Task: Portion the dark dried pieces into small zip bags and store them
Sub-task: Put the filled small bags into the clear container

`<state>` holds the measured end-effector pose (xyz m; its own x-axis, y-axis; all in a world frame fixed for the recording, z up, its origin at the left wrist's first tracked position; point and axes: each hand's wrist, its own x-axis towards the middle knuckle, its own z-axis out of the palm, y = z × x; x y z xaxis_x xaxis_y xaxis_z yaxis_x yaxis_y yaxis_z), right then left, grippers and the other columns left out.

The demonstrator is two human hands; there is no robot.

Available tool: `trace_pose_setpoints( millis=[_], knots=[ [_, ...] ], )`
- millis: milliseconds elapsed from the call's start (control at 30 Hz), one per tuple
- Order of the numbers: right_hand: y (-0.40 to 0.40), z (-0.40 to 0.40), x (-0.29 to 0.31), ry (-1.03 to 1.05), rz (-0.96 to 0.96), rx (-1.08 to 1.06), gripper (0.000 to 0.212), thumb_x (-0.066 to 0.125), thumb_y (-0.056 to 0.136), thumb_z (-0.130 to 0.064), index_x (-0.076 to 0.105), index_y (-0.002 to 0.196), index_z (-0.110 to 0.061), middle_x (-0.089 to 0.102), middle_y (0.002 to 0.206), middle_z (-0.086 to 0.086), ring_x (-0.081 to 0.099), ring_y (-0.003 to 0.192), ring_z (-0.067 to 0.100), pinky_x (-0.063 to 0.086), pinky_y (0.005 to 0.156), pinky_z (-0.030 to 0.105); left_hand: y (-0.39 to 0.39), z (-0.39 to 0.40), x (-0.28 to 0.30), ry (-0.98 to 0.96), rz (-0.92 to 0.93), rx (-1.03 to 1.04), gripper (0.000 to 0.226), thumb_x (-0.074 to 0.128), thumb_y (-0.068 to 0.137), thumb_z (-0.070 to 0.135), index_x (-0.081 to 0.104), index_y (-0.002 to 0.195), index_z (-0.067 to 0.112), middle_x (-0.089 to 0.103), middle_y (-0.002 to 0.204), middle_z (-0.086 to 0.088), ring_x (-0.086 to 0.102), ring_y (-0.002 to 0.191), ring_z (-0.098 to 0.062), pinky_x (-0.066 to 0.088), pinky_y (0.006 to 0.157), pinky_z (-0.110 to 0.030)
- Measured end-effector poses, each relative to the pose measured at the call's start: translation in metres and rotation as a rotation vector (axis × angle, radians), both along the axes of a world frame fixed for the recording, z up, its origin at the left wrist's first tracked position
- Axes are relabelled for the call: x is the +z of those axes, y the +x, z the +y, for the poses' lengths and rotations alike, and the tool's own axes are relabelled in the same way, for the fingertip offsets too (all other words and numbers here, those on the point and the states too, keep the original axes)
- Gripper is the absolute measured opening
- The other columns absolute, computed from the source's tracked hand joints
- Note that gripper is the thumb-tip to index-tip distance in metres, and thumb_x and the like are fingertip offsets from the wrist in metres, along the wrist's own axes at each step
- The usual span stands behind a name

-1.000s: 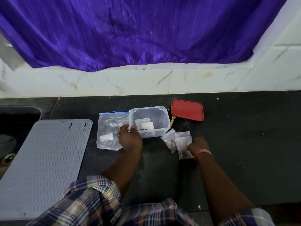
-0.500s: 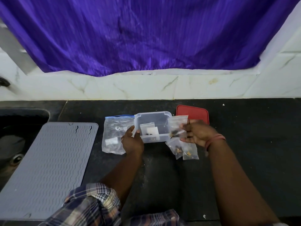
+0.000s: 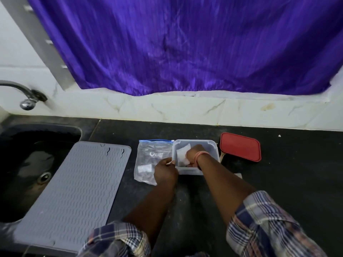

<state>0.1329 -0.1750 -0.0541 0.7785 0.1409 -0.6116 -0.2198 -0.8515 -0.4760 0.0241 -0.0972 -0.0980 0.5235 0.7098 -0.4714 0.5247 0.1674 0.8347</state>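
Mid-counter, toward its back edge, the right hand (image 3: 194,154) presses small clear zip bags (image 3: 182,156) into the clear plastic tub (image 3: 213,145), its grip hidden; left hand (image 3: 165,172) grips the rim. Storing's nearly done: red lid (image 3: 240,146) still off.

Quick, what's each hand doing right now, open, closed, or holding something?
Left hand: grips the near-left rim of the clear container.
Right hand: reaches inside the container among small zip bags; grip cannot be told.
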Motion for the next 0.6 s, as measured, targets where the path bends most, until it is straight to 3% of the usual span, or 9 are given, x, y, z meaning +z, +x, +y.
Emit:
trace_pose_setpoints(
  millis=[67, 133, 233, 300, 500, 600],
  knots=[
    [0.002, 0.004, -0.006, -0.033, -0.028, 0.039, 0.023, 0.059, 0.097, -0.036, 0.060, 0.103, -0.014, 0.059, 0.090, 0.007, 0.056, 0.088, 0.023, 0.052, 0.086, 0.036, 0.000, 0.001, 0.001, -0.002, 0.008, 0.003, 0.022, 0.069, 0.094, 0.018, 0.074, 0.115, 0.024, 0.075, 0.113, -0.004, 0.072, 0.099, -0.025, 0.060, 0.092, -0.044],
    [0.004, 0.003, -0.016, -0.007, -0.068, -0.064, 0.028, 0.046, 0.104, -0.024, 0.062, 0.120, -0.006, 0.063, 0.106, 0.012, 0.059, 0.102, 0.027, 0.049, 0.099, 0.037, 0.000, 0.002, 0.002, 0.012, 0.019, 0.002, 0.023, 0.067, 0.095, 0.017, 0.075, 0.115, 0.023, 0.076, 0.112, -0.003, 0.073, 0.098, -0.025, 0.060, 0.092, -0.045],
    [0.009, 0.000, -0.027, -0.049, -0.138, -0.109, 0.033, 0.043, 0.103, -0.020, 0.060, 0.127, -0.006, 0.062, 0.129, 0.016, 0.057, 0.121, 0.032, 0.046, 0.106, 0.041, 0.001, 0.000, 0.002, 0.031, 0.032, -0.001, 0.025, 0.064, 0.097, 0.015, 0.074, 0.119, 0.021, 0.076, 0.113, -0.003, 0.073, 0.099, -0.025, 0.059, 0.094, -0.045],
    [0.010, 0.001, -0.028, -0.061, -0.095, -0.037, 0.034, 0.045, 0.102, -0.019, 0.059, 0.130, -0.004, 0.062, 0.129, 0.013, 0.057, 0.121, 0.032, 0.046, 0.106, 0.038, 0.001, 0.000, 0.001, 0.018, 0.039, 0.007, 0.026, 0.064, 0.097, 0.015, 0.074, 0.119, 0.022, 0.076, 0.113, -0.003, 0.073, 0.099, -0.025, 0.060, 0.094, -0.044],
    [0.011, 0.009, -0.026, -0.157, -0.099, 0.119, 0.027, 0.064, 0.096, -0.020, 0.065, 0.119, -0.007, 0.063, 0.099, 0.011, 0.062, 0.101, 0.027, 0.052, 0.096, 0.038, 0.003, 0.001, 0.003, 0.002, 0.040, 0.002, 0.025, 0.065, 0.097, 0.015, 0.074, 0.120, 0.021, 0.076, 0.114, -0.005, 0.073, 0.100, -0.025, 0.060, 0.094, -0.045],
    [0.013, 0.010, -0.028, -0.166, -0.115, 0.119, 0.031, 0.055, 0.100, -0.017, 0.060, 0.129, -0.004, 0.064, 0.115, 0.012, 0.060, 0.111, 0.028, 0.048, 0.103, 0.038, 0.005, 0.000, 0.003, -0.003, 0.044, 0.016, 0.024, 0.065, 0.097, 0.016, 0.075, 0.118, 0.022, 0.076, 0.112, -0.005, 0.073, 0.099, -0.026, 0.060, 0.093, -0.045]
  ],
)
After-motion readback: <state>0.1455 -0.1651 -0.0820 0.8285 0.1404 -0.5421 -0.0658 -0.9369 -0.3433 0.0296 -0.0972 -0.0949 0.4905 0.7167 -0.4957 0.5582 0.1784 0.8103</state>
